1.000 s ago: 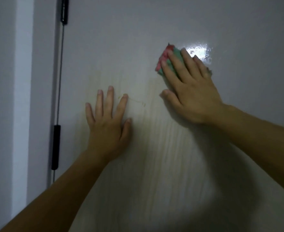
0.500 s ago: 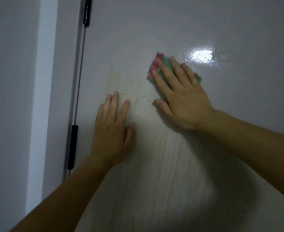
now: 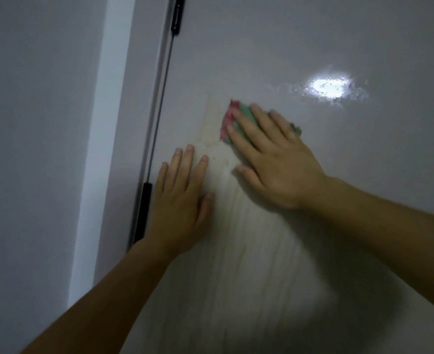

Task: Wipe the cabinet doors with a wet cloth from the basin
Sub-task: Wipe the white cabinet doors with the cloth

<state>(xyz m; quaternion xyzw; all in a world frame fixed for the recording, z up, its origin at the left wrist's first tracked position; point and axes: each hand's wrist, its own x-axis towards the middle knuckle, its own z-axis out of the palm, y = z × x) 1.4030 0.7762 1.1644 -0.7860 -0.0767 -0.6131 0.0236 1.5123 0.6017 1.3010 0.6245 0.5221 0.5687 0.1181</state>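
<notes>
On cabinet door: right hand pressing cloth, left hand flat.

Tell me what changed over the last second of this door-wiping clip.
The right hand, fingers flat on the green and pink cloth, slid it leftward across the cabinet door, closer to the left hand. Nothing was grasped or released. The left hand stayed pressed flat on the door; the camera view shifted.

Probably a room in a home. A glossy, wood-grained cabinet door carries a slim black rod along its edge, beside a plain pale wall.
</notes>
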